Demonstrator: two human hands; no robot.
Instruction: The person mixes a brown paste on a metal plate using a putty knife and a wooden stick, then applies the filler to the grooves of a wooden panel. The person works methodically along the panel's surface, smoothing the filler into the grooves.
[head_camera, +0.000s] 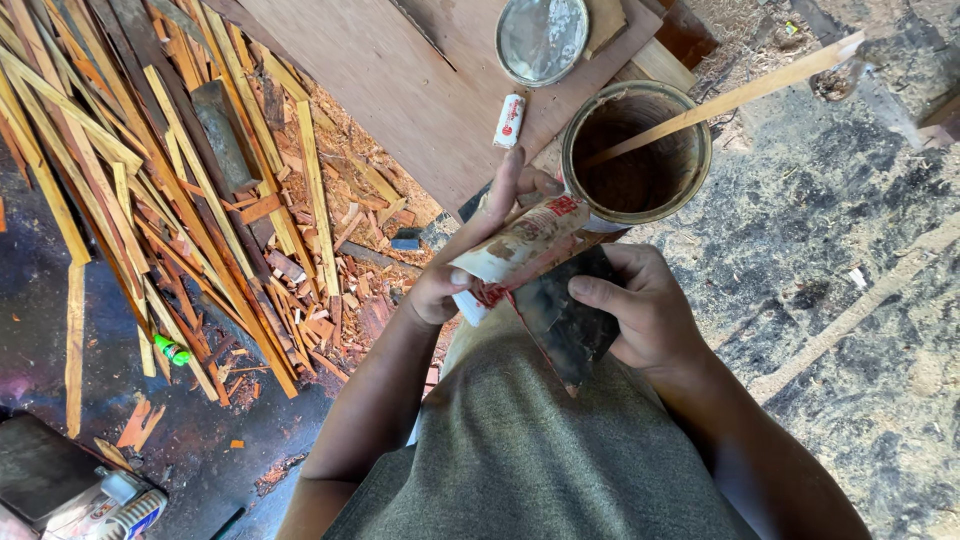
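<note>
My left hand (462, 262) grips a soft white tube with red print (520, 245), its nozzle end pointing toward the can. My right hand (640, 305) holds a dark, stained scraper blade (565, 325) just under the tube, the blade's tip pointing down toward my lap. The tube lies across the blade's upper edge. Right beyond both hands stands an open round metal can (638, 150) with dark brown contents, and a long wooden stick (740, 95) leans out of it to the upper right.
A plywood sheet (400, 80) lies ahead with the can's lid (541, 38) and a small white tube (509, 121) on it. A heap of wood strips and offcuts (200, 200) fills the left. Sawdust-covered ground (860, 300) lies to the right. A machine (70, 490) sits bottom left.
</note>
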